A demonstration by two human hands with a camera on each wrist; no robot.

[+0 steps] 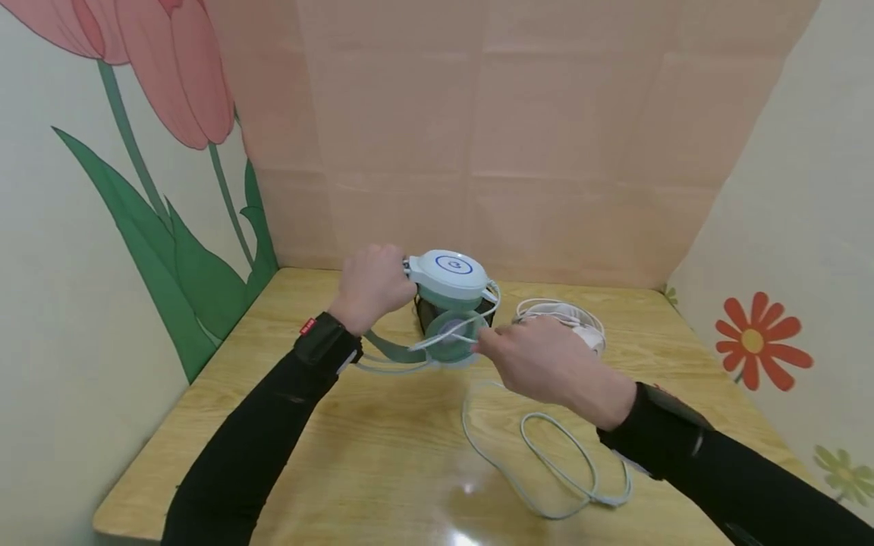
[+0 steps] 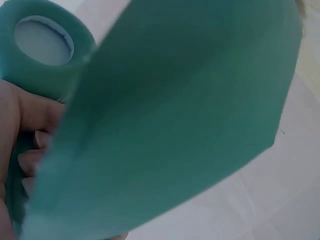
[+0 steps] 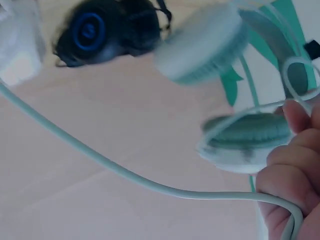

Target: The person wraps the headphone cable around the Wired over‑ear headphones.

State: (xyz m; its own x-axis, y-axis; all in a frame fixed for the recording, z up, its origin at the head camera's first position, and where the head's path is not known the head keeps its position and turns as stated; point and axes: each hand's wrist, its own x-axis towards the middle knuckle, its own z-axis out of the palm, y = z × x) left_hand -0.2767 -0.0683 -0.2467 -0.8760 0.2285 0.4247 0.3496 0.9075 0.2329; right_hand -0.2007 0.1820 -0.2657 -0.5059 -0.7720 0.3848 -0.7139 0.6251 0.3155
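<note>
A pair of mint-green headphones (image 1: 453, 274) is held up over the middle of the table. My left hand (image 1: 374, 284) grips its headband near one ear cup. In the left wrist view the green headband (image 2: 185, 115) fills most of the picture, with my curled fingers (image 2: 31, 162) partly hidden behind it. My right hand (image 1: 546, 360) holds the headphones' pale green cable (image 3: 102, 159) in curled fingers. The cable's loose loops trail onto the table below. Both ear cups hang apart in the right wrist view, one blurred.
Behind the green pair, black headphones (image 3: 107, 30) stand on the wooden table (image 1: 382, 455). A white bundle with a white cord (image 1: 587, 330) lies right of them, partly covered by my right hand. Walls with flower pictures enclose the left and right sides, and a pinkish cloth hangs behind.
</note>
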